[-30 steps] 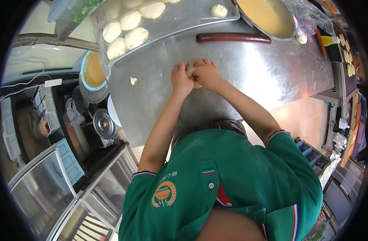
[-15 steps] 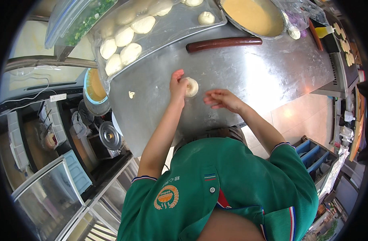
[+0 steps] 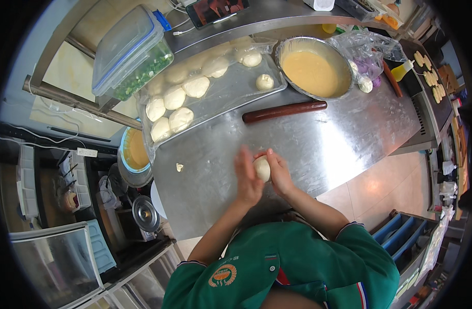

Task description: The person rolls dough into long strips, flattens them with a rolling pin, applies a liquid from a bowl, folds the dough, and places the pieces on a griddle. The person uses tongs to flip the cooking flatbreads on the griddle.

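I cup a ball of dough [image 3: 262, 168] between both hands, just below the middle of the frame, over the steel worktop [image 3: 349, 139]. My left hand [image 3: 248, 177] presses its side with the palm, my right hand [image 3: 278, 172] wraps the other side, so it stays round. The rolling pin [image 3: 284, 112] lies above, within reach. More dough balls [image 3: 180, 119] wait on the tray [image 3: 231, 92] at upper left, beside the bowl of batter [image 3: 314, 72].
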Tool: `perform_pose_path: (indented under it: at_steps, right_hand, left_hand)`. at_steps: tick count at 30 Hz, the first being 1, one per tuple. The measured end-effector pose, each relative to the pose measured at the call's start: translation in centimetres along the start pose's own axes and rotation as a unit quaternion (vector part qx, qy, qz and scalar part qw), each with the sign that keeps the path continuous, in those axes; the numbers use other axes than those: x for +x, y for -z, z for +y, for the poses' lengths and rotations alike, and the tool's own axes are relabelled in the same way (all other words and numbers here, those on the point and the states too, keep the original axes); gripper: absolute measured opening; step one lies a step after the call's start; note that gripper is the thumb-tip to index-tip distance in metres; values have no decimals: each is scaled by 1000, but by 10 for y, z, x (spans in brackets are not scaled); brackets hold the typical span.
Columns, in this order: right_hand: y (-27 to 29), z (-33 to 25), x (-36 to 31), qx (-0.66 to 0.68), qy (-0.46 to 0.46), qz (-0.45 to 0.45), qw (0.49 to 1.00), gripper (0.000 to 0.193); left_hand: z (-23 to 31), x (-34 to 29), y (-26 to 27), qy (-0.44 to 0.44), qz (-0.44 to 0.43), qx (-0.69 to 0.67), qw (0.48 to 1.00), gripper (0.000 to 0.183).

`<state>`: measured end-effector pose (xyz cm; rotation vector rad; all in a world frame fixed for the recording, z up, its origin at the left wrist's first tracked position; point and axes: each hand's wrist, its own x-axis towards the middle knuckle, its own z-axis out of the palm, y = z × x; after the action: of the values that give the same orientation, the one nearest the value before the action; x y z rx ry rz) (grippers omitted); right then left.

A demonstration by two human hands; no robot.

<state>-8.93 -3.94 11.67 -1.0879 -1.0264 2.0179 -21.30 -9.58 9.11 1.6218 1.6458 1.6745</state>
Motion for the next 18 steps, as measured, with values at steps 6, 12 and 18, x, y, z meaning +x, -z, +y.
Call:
perform_pose_path:
  at_steps: [6, 12, 18]
  right_hand:
    - [-17, -14, -5, -422, 326, -130, 836, 62]
    - [-37, -18, -15, 155, -53, -405, 899, 66]
    - [-46, -32, -21, -525, 443, -87, 721, 54]
  left_hand:
    - [-41, -15, 18, 499, 41, -544, 674, 58]
    - [-76, -32, 36, 401, -127, -826, 375, 47]
    - [-26, 2, 51, 523, -11, -617, 589, 58]
